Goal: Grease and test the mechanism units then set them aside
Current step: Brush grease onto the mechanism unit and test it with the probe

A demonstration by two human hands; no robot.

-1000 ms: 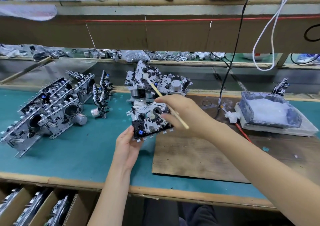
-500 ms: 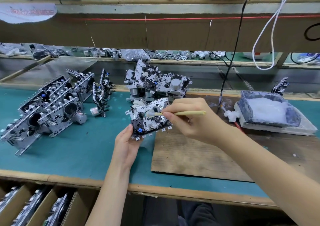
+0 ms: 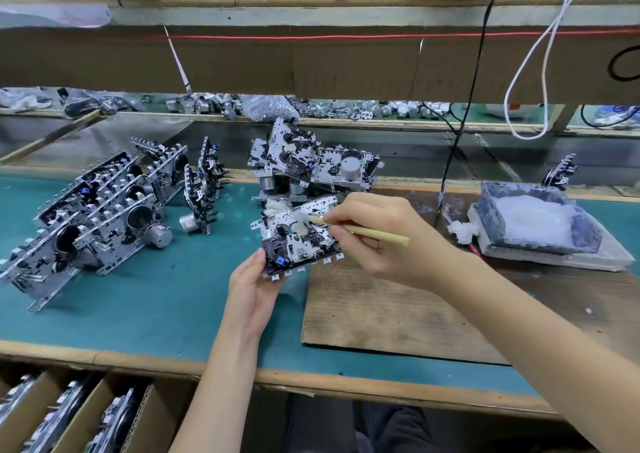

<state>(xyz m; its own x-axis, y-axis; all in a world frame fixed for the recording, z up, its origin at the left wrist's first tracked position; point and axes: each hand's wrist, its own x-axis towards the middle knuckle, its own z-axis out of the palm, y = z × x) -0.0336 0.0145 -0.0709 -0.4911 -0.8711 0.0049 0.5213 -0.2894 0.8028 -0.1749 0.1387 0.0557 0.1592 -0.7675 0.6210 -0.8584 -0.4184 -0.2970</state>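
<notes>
My left hand [image 3: 254,288] holds a metal mechanism unit [image 3: 296,241] from below, above the green mat, tilted toward me. My right hand [image 3: 382,237] pinches a thin wooden brush stick [image 3: 363,231], and its white greasy tip touches the top of the unit. A pile of mechanism units [image 3: 311,166] lies just behind the held one. Rows of more units [image 3: 97,210] lean together on the left of the mat. A tray of white grease [image 3: 535,222] sits to the right.
A brown board [image 3: 398,310] covers the bench under my right arm. Black and white cables [image 3: 460,123] hang from the upper shelf. Cardboard boxes [image 3: 69,414] with units stand below the bench's front edge. Loose motors [image 3: 381,109] line the back ledge.
My right hand turned the stick from pointing up and away to lying nearly level, and brought its tip down onto the unit. The left hand kept the unit almost still.
</notes>
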